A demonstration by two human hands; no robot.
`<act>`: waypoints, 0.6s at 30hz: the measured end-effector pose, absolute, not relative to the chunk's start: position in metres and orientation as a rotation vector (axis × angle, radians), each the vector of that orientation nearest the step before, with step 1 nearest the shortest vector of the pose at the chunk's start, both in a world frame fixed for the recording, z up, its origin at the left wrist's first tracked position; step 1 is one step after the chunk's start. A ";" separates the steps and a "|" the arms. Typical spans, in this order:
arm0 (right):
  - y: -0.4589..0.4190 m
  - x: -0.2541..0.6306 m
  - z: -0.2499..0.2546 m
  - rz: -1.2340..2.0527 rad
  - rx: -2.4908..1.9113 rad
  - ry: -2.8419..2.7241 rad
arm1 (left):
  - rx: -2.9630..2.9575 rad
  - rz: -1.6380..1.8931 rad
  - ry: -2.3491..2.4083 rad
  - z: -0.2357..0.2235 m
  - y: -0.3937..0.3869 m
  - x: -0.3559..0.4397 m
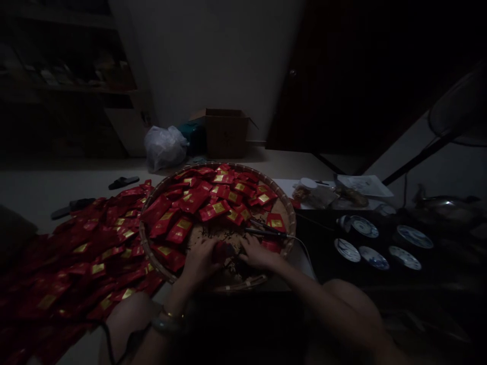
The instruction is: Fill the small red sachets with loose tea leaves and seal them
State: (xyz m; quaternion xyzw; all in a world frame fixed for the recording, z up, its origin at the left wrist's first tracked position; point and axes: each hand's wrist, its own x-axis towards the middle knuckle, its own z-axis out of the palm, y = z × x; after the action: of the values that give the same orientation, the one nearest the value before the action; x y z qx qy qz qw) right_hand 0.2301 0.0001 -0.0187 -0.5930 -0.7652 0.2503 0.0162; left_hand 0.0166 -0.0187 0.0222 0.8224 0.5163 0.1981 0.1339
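Observation:
A round woven bamboo tray (283, 203) sits before me, heaped with shiny red packets (194, 199) bearing gold labels. My left hand (201, 261) is closed around a dark red packet (223, 250) at the tray's near side. Opposite it, my right hand (259, 253) reaches in with thumb and fingers apart, beside loose dark leaf-like bits (243, 268); dim light blurs its fingertips. Just above that hand lies a slim dark tong-like tool (268, 232) with a pale cord trailing off to the right.
Many more red packets (95, 253) cover the floor at left, near dark slippers (124, 182). Behind the tray are a white plastic bag (164, 147) and an open cardboard box (227, 134). Blue-and-white dishes (375, 257) and a lidded jar (306, 186) stand at right.

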 end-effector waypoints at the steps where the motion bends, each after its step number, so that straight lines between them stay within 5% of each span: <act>1: 0.005 0.223 -0.020 0.735 -1.878 -2.413 | 2.413 0.548 1.452 0.022 -0.019 0.017; 6: 0.027 0.187 -0.022 0.484 -1.924 -2.520 | 2.499 0.474 1.304 0.022 -0.025 0.023; 18: 0.070 0.159 -0.041 0.466 -1.398 -2.648 | 2.428 0.587 1.092 0.022 -0.028 0.019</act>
State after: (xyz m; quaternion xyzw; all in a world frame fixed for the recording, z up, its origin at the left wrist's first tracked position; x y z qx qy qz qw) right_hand 0.1591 0.0696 -0.0410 -0.4605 -0.8725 0.1537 0.0556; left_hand 0.0188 -0.0279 0.0220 0.8715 0.3918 0.2106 0.2063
